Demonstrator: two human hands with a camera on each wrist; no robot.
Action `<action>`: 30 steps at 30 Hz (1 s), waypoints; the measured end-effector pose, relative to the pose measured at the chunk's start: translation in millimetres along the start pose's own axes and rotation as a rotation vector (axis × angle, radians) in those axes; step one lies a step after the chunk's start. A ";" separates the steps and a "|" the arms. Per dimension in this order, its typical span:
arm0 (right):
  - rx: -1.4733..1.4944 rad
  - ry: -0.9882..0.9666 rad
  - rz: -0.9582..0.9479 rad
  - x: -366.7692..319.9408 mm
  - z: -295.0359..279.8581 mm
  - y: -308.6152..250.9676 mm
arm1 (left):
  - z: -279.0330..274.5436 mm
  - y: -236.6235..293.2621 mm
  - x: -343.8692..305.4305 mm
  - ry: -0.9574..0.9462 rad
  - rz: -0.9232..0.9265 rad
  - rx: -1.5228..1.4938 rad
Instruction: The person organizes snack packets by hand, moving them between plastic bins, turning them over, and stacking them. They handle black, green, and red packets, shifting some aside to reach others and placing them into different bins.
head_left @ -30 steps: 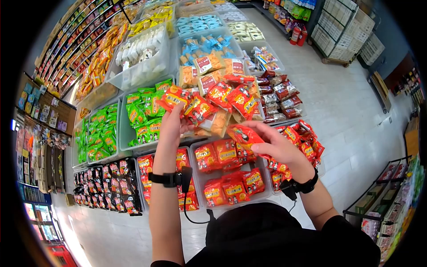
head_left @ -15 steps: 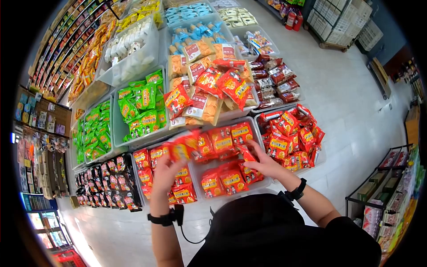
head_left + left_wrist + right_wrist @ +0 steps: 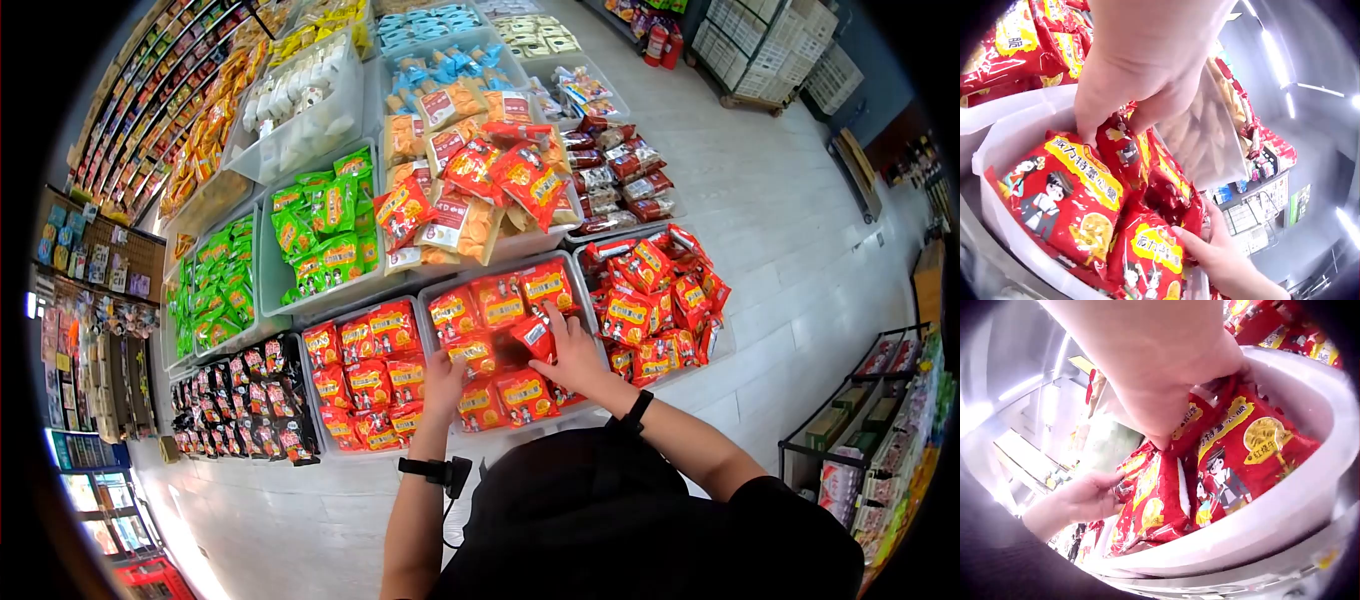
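Red snack packets (image 3: pixel 533 338), glossy crinkled foil pillows with yellow labels, now sit inside the translucent, smooth-walled plastic bin (image 3: pixel 1004 147); a moment earlier one was held raised above it. Both the left hand (image 3: pixel 443 378) and the right hand (image 3: pixel 575 355) pinch a packet with curled fingers, apparently seating them among the rest.

Both bare forearms reach forward from the body at 6 o'clock, a black strap on each wrist. The left hand (image 3: pixel 443 378) points toward 12 o'clock, palm down, its fingers (image 3: pixel 1094 119) curled down onto a packet (image 3: pixel 1125 150). The right hand (image 3: pixel 575 355), close at its 3 o'clock, angles toward 11 o'clock and pinches a second packet (image 3: pixel 534 337) between thumb and fingers.
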State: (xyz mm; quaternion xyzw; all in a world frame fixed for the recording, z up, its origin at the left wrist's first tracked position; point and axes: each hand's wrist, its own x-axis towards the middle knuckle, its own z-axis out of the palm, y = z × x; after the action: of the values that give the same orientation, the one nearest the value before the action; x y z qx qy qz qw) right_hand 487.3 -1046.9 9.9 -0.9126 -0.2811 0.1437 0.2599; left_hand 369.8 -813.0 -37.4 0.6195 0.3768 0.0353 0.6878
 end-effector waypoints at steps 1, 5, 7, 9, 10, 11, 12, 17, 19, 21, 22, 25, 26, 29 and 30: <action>0.018 -0.002 0.011 -0.1 0.9 3.3 | -0.3 -3.4 0.6 -0.024 0.009 0.015; 0.049 0.045 -0.031 -3.1 -2.7 3.3 | -4.7 -24.6 5.4 -0.051 0.115 0.190; 0.072 0.085 -0.048 -5.1 -1.8 2.1 | -4.8 -30.5 8.7 -0.017 0.168 0.455; 0.103 0.079 -0.049 -6.5 -3.7 0.1 | -1.8 -27.8 11.2 0.031 0.185 0.843; 0.121 0.055 -0.041 -7.3 -8.2 -1.5 | 1.0 -23.4 8.7 0.033 0.174 0.876; 0.139 0.031 -0.033 -7.7 -11.2 -1.7 | 4.3 -19.4 4.8 0.036 0.164 0.907; 0.277 0.063 -0.066 -6.7 -6.6 4.2 | 7.3 -13.9 1.9 0.040 0.154 0.939; 1.514 -0.196 0.181 0.9 -2.4 30.8 | 2.7 -21.6 8.0 0.019 0.148 0.931; 1.826 -0.314 0.314 -1.4 -20.7 30.4 | 7.9 -13.0 5.8 0.013 0.104 0.959; 1.988 -0.441 0.385 0.4 -26.6 38.8 | 15.7 -4.3 2.7 0.014 0.035 0.992; 1.815 -0.385 0.357 1.2 -27.5 39.7 | 16.9 -4.3 4.0 0.000 0.034 1.012; 1.349 -0.232 0.329 7.6 -21.2 43.7 | 17.8 -12.6 9.1 -0.014 0.033 1.029; 1.246 -0.219 0.301 8.6 -21.4 45.4 | 17.8 -18.4 12.1 -0.001 0.037 1.005; 1.094 -0.182 0.285 10.1 -35.8 28.6 | 21.9 -25.2 9.9 0.071 0.139 0.948; 1.064 -0.188 0.257 11.5 -30.2 32.3 | 23.1 -26.9 7.9 0.099 0.184 0.933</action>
State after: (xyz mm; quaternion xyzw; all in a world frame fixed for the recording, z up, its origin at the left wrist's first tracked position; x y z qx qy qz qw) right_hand 523.0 -1074.9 15.5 -0.6656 -0.0782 0.3773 0.6391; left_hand 377.1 -834.2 -66.0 0.8905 0.3281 -0.0473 0.3117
